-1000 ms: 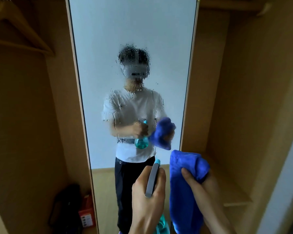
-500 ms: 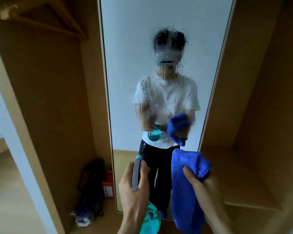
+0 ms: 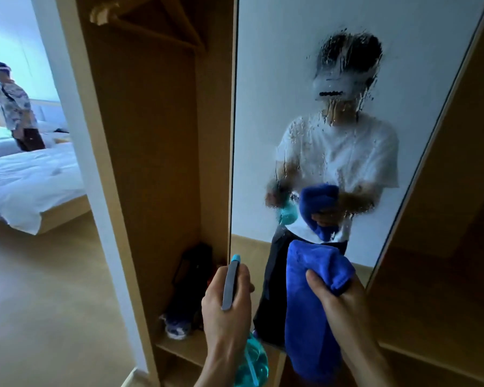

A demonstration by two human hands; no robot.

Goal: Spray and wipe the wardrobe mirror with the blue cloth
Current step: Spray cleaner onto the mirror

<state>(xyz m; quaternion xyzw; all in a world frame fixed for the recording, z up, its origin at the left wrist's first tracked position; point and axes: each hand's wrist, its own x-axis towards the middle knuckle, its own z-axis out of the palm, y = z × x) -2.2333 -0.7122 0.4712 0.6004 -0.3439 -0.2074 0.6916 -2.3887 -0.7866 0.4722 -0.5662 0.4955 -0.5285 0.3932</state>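
Observation:
The tall wardrobe mirror (image 3: 263,113) stands ahead, streaked with running spray droplets across its middle. My left hand (image 3: 225,305) is wrapped around a teal spray bottle (image 3: 250,361), its grey trigger head pointing up toward the mirror. My right hand (image 3: 344,311) grips a blue cloth (image 3: 310,308) that hangs down in front of the mirror's lower part. Both hands are held a short way off the glass. The mirror reflects a person in a white shirt with the bottle and cloth.
The open wooden wardrobe (image 3: 157,163) flanks the mirror, with a hanger (image 3: 140,20) at top left and a dark bag and shoes (image 3: 187,297) on its floor. Left of it, a doorway shows a white bed (image 3: 28,185) and another person (image 3: 11,107).
The view has swung to the left, bringing the doorway, bed and another person into sight. My hands keep their hold on bottle and cloth, and droplets have run further down the glass.

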